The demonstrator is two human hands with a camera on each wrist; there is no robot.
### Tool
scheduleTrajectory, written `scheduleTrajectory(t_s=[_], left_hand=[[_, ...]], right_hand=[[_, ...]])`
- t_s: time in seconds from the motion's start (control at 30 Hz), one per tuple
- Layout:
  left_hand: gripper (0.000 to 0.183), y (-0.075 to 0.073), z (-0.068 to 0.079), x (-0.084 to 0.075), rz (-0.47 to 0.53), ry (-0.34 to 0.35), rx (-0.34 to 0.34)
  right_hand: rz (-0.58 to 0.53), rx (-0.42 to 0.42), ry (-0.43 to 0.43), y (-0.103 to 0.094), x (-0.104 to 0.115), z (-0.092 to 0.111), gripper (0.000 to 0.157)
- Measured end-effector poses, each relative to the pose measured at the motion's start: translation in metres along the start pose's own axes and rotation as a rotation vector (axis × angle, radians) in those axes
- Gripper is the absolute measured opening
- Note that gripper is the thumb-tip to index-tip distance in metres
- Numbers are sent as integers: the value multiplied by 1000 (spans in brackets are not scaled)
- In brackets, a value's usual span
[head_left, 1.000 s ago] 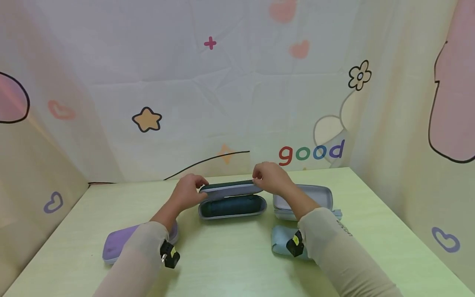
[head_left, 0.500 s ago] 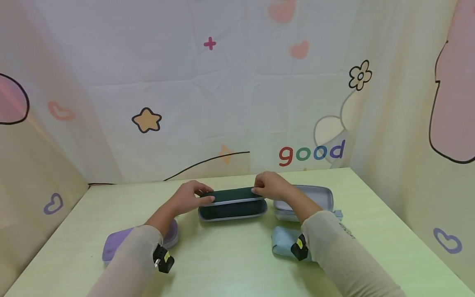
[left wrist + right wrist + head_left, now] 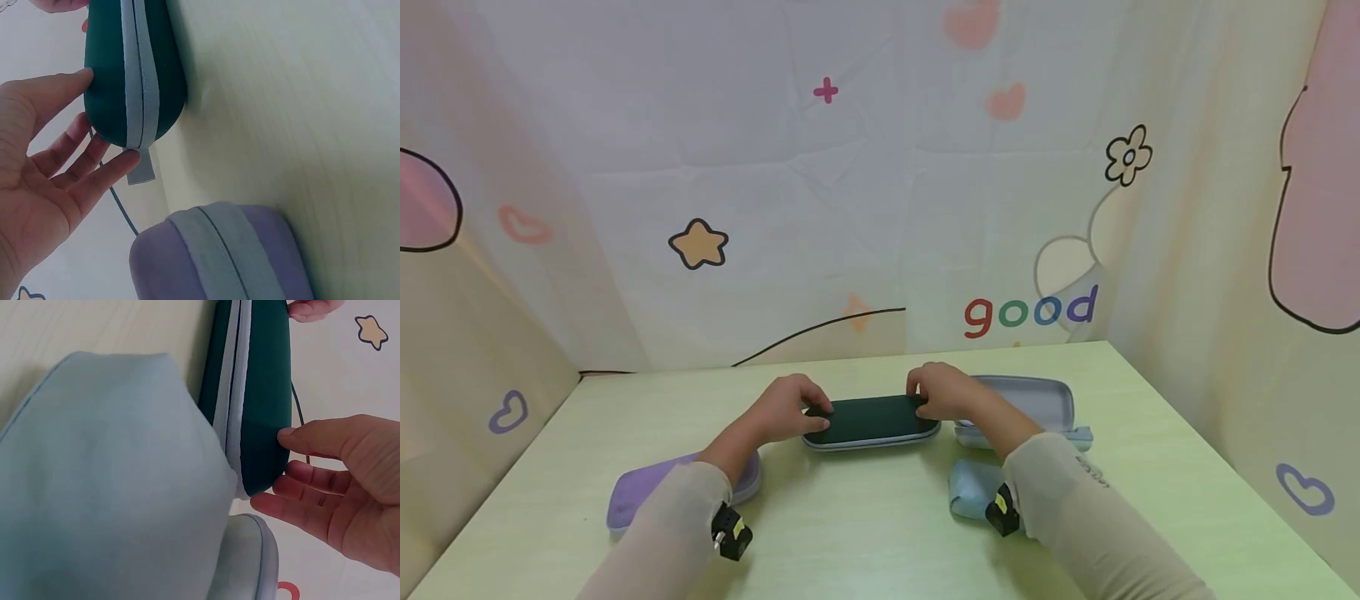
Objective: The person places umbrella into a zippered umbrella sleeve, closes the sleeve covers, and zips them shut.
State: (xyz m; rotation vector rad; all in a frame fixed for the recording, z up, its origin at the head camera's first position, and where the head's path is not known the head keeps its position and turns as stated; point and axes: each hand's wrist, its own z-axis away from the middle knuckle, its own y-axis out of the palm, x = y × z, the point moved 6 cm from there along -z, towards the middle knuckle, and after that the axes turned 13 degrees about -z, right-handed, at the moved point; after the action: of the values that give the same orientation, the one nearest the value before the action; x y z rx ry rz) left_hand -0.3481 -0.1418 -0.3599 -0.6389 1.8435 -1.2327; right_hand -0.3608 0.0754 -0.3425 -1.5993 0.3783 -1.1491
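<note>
A long dark green zip case (image 3: pixel 868 421) with a grey zip band lies at the back middle of the table, its lid down. My left hand (image 3: pixel 788 408) holds the case's left end, thumb on the lid and fingers round the rounded end, as the left wrist view shows. At the right end my right hand (image 3: pixel 943 392) grips the lid, its thumb (image 3: pixel 312 437) on the green top and its fingers at the edge. In both wrist views the zip line runs along the side, and a grey tab (image 3: pixel 141 169) sticks out at the left end.
A purple zip case (image 3: pixel 640 492) lies at the left, partly behind my left forearm. Right of the green case stands a pale blue case (image 3: pixel 1037 400) with its lid up, partly behind my right forearm. A light blue pouch (image 3: pixel 973 487) lies in front of it. A patterned cloth backs the table.
The green case's lid has come down from raised to lying on its base, hiding the dark inside. Both hands have moved down with it. The other cases have stayed put.
</note>
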Motion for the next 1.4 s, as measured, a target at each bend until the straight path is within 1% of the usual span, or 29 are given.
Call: scheduleTrajectory(t_s=[0.13, 0.23, 0.4, 0.57, 0.67, 0.8, 0.9, 0.97, 1.0, 1.07, 1.17, 1.2, 1.27, 1.4], left_hand=[[13, 1, -1, -3, -34, -3, 12], [22, 1, -3, -6, -72, -21, 29], [34, 1, -10, -12, -116, -42, 67], [47, 6, -18, -13, -180, -72, 176], [55, 7, -22, -13, -234, -112, 246], [58, 5, -28, -16, -312, -166, 302], [59, 7, -33, -19, -339, -146, 339], [60, 9, -36, -22, -331, -130, 372], [61, 10, -37, -22, -315, -136, 395], [62, 13, -38, -21, -280, -161, 445], [67, 18, -35, -14, -245, -220, 500], [69, 19, -34, -12, -223, -236, 509], [73, 23, -31, -7, -193, -242, 513], [76, 28, -28, 0, -118, -236, 482]], right_hand=[[44, 8, -6, 4, 1, -2, 22], [72, 18, -10, 4, 4, -2, 23], [76, 25, -11, 4, 4, 0, 23], [79, 33, -29, 5, 5, 0, 25], [86, 33, -34, 5, 6, 0, 25], [89, 37, -38, 5, 9, 1, 27], [85, 45, -33, 5, 11, 3, 28], [81, 51, -30, 5, 12, 4, 28], [78, 53, -27, 5, 12, 4, 27], [78, 54, -33, 4, 13, 5, 27], [80, 54, -45, 4, 14, 6, 26], [82, 54, -48, 3, 15, 6, 25], [78, 54, -51, 3, 15, 7, 25], [70, 48, -49, 3, 14, 7, 25]])
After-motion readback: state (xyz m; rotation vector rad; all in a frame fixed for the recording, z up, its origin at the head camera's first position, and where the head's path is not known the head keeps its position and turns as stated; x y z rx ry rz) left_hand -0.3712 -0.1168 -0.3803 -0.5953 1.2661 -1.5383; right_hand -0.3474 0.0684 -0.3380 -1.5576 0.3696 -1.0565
